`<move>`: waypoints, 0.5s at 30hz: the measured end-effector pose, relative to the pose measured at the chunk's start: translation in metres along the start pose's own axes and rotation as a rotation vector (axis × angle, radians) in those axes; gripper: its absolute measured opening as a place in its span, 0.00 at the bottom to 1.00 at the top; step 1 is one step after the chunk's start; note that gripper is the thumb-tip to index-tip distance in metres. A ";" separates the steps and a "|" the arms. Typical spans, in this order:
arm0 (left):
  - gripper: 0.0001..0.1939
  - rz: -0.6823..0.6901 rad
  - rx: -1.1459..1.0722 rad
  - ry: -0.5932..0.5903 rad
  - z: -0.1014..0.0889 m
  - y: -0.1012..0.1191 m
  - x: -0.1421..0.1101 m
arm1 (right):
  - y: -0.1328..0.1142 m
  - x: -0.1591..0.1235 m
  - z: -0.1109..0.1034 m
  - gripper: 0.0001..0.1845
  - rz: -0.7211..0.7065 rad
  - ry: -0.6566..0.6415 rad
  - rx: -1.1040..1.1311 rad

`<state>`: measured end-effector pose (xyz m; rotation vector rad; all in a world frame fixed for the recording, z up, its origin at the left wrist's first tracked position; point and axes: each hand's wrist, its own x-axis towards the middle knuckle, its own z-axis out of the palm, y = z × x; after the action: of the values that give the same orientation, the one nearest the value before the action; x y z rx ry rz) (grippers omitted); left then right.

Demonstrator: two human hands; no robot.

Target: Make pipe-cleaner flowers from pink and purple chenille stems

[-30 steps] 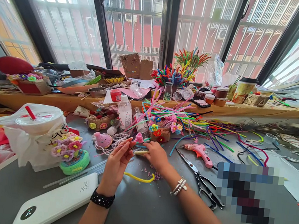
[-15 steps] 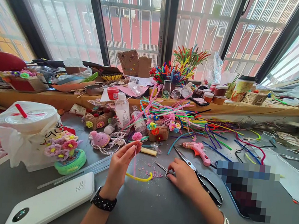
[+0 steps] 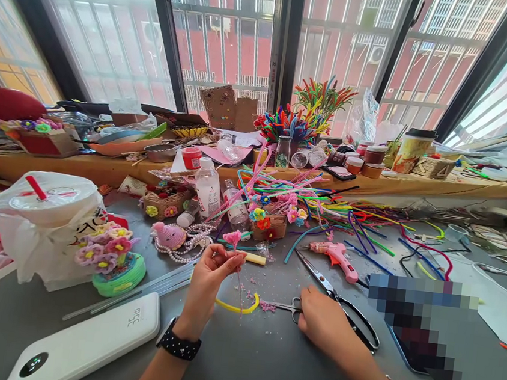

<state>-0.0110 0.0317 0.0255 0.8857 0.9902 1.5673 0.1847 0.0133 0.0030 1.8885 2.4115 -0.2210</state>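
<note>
My left hand point(image 3: 215, 276) pinches a pink pipe-cleaner flower point(image 3: 233, 238) just below its head. Its thin stem hangs down past the fingers, in front of a curved yellow pipe cleaner point(image 3: 241, 310) on the table. My right hand point(image 3: 322, 318) is closed at the handles of small scissors point(image 3: 284, 307), which lie low at the tabletop with their tips pointing left into pink fluff clippings point(image 3: 267, 306). Its curled fingers partly hide the handle loops. Beyond this hand lie large black-handled scissors point(image 3: 337, 295) and a pink glue gun point(image 3: 336, 256).
A white power bank point(image 3: 88, 336) and a phone point(image 3: 415, 334) lie on either side. At left stand a bagged drink cup point(image 3: 47, 210) and a green-based flower ornament point(image 3: 120, 276). Loose pipe cleaners point(image 3: 290, 188), bottles point(image 3: 208, 191) and a bead string point(image 3: 194, 235) crowd the back.
My left hand has lowered slightly and turned, so the flower now points up. The right hand and small scissors have shifted slightly right and down, with the tips now among the fluff.
</note>
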 end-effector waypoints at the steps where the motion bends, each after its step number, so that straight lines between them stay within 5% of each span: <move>1: 0.14 -0.007 0.003 0.000 0.000 0.000 0.000 | 0.000 -0.001 -0.001 0.13 -0.007 0.013 -0.007; 15: 0.10 -0.160 -0.109 0.001 -0.004 -0.001 0.001 | 0.004 0.003 -0.007 0.09 0.066 0.004 0.092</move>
<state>-0.0143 0.0322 0.0231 0.7126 0.9433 1.4711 0.1882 0.0184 0.0092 2.0046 2.3751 -0.3297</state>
